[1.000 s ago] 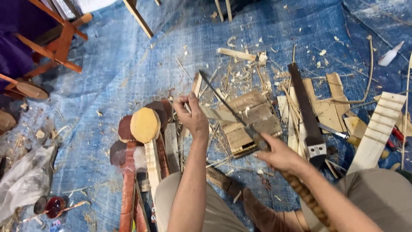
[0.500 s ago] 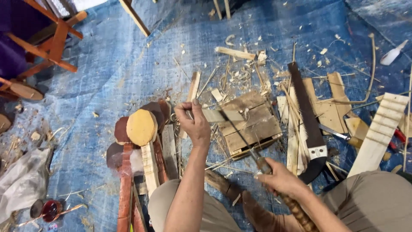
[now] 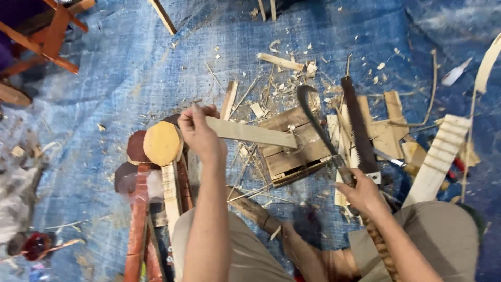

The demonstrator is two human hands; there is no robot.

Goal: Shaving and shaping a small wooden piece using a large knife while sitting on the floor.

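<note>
Trimming step in hand: left hand (image 3: 198,137) grips flat wood strip (image 3: 250,133) resting on small block (image 3: 292,143), right hand (image 3: 362,190) clenches curved knife (image 3: 318,125) raised; next stroke, in my judgement, needs blade kept clear of left fingers.

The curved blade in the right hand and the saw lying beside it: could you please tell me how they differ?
The curved blade is narrow, hooked at the tip and toothless; the saw is broad and straight, with teeth along one edge. The right hand holds the blade raised, while the saw lies untouched on the blue tarp. Both are dark metal.
</note>
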